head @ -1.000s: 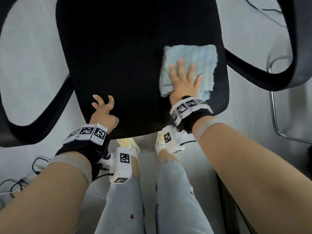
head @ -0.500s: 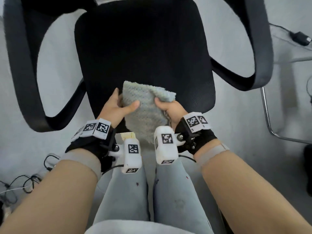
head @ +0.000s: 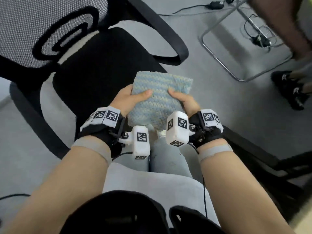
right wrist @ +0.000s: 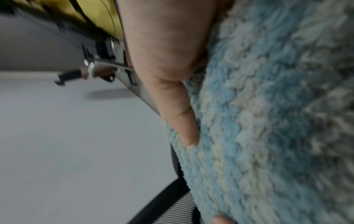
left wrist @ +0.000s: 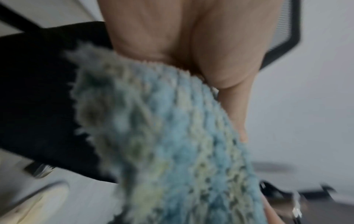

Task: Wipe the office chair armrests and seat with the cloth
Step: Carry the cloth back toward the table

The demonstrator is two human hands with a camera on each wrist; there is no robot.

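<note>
A fluffy blue-and-cream cloth [head: 157,98] is held up in front of me, clear of the black chair seat [head: 104,68]. My left hand [head: 130,97] grips its left edge, thumb on top. My right hand [head: 182,100] grips the right edge the same way. The left wrist view shows the cloth [left wrist: 172,136] hanging from my palm; in the right wrist view the cloth [right wrist: 268,121] lies under my thumb. The chair's right armrest [head: 168,34] curves behind the cloth, the left armrest [head: 33,119] runs at the lower left. The mesh backrest [head: 42,22] fills the upper left.
A chrome sled-base leg [head: 224,65] of other furniture stands on the grey floor at the right, with cables [head: 258,36] by it. Another person's black shoe [head: 290,88] is at the far right. A dark bar [head: 253,149] lies low on the right.
The right hand stopped pressing the cloth flat on the seat; both hands lifted it off and now hold it by its edges. My view swung right, so the chair sits at the left.
</note>
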